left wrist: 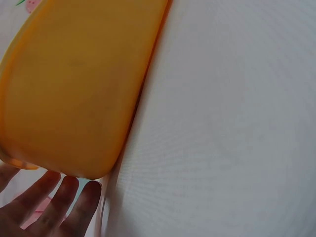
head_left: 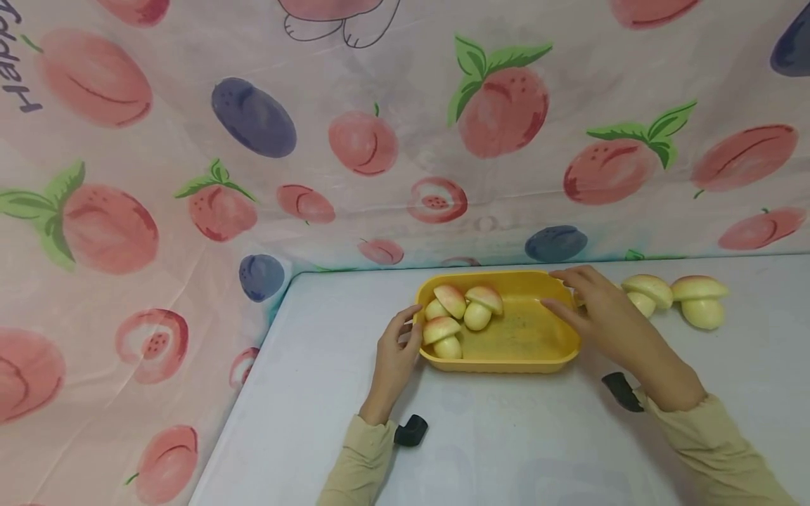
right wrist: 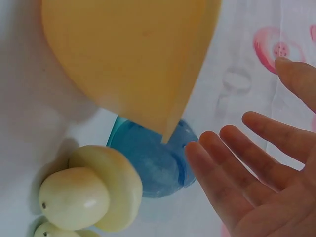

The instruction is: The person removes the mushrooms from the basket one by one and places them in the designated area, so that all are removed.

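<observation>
A yellow plastic tray (head_left: 506,366) stands on the white table, with three toy mushrooms (head_left: 484,308) that have pale stems and reddish caps grouped at its left end. At that end is my left hand (head_left: 397,351), its loosely bent fingertips (left wrist: 88,195) at the tray's outer wall. By the opposite end, my right hand (head_left: 607,320) spreads its fingers over the rim corner. The right wrist view shows these fingers (right wrist: 256,173) holding nothing and apart from the tray wall. More mushrooms (head_left: 699,301) sit to the right, one partly hidden by my right hand.
A fruit-patterned cloth (head_left: 361,144) hangs behind and to the left of the white table (head_left: 506,436). Each wrist carries a black camera piece (head_left: 411,430). The mushrooms on the right stand close to my right hand.
</observation>
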Tool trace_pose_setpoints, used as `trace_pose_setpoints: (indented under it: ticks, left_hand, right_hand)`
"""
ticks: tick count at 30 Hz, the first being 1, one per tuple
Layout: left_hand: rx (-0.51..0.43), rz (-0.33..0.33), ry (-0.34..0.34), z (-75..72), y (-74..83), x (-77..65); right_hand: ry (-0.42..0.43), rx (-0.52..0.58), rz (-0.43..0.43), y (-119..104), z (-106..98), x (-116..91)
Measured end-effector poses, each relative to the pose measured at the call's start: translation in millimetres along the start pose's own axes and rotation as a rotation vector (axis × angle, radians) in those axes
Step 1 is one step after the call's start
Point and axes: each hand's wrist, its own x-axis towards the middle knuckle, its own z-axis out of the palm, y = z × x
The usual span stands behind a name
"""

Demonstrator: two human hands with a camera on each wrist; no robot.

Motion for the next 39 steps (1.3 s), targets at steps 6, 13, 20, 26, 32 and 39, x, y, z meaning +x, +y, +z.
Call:
trace_pose_setpoints:
  ticks: [6,13,20,26,32,39]
  left_hand:
    - [0.000,0.000,-0.001,-0.1,-0.6,-0.1]
    - [-0.007,-0.007,0.001,0.3,-0.2,0.4]
    - [-0.011,-0.004,-0.001,0.1,-0.2,0.3]
    - [-0.011,-0.004,-0.010,-0.5,-0.2,0.2]
    - [-0.008,-0.006,-0.012,-1.7,2.2,-0.5]
    - [-0.008,-0.017,0.003,2.0,-11.4,3.6]
  right_hand:
    - [-0.104,-0.007,0.080,-9,-1,7]
    - [-0.158,0.016,0.106,-20,4,13]
    - [-0.193,0.034,0.119,-25,13,20]
    - [-0.235,0.055,0.108,-32,16,25]
    - [-0.280,0.052,0.105,-38,14,31]
    - [-0.324,0.058,0.089,-37,14,37]
